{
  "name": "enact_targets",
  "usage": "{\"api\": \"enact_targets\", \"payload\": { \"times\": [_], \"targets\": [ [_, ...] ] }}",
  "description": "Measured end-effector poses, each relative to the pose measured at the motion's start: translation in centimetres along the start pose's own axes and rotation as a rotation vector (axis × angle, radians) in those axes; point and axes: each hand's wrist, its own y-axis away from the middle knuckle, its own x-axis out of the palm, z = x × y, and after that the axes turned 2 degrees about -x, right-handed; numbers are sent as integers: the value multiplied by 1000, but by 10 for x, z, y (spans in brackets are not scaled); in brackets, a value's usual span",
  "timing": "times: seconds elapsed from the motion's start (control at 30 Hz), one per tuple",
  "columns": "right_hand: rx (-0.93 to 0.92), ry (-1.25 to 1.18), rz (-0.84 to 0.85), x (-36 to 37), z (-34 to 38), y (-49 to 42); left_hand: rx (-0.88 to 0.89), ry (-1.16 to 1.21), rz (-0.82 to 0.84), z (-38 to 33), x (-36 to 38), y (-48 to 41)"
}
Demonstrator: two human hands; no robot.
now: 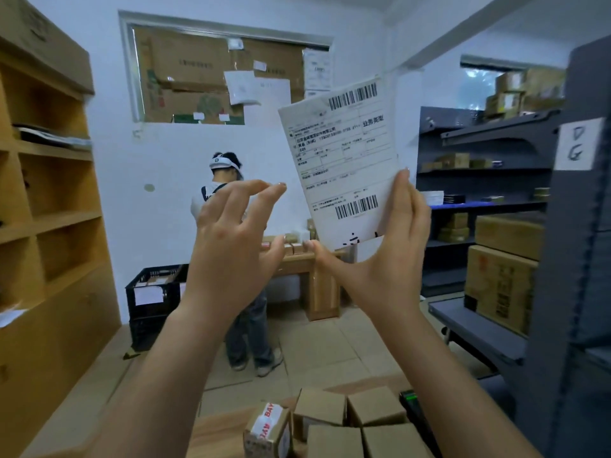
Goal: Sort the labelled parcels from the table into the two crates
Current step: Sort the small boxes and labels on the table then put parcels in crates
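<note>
My right hand point(386, 259) holds up a flat white parcel point(347, 160) with a shipping label and two barcodes, raised at face height and tilted to the right. Thumb and fingers clamp its lower edge and right side. My left hand point(231, 239) hovers just left of the parcel with fingers spread and curled, touching nothing. Several small cardboard parcels point(350, 421) lie on the wooden table point(218, 434) below me; one has red and white tape point(267, 424). A black crate point(152, 292) with parcels inside stands at the far wall.
A person point(228, 206) stands with their back to me at a far wooden table point(317, 276). Wooden shelving point(49, 193) lines the left; grey metal racks point(489, 200) with cartons line the right, one post point(577, 145) labelled DG. A black scanner point(411, 404) lies beside the parcels.
</note>
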Motion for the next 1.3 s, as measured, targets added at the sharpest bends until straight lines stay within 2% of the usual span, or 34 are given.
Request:
{"api": "enact_targets", "payload": {
  "times": [0.63,1.1,1.3],
  "targets": [
    [3,67,3,-29,-46,-6,22,16,29,-41,39,-5],
    [71,76,44,-38,-82,7,-7,27,135,-68,74,9],
    [119,39,119,-33,-94,16,-44,9,213,-77,90,18]
  ]
}}
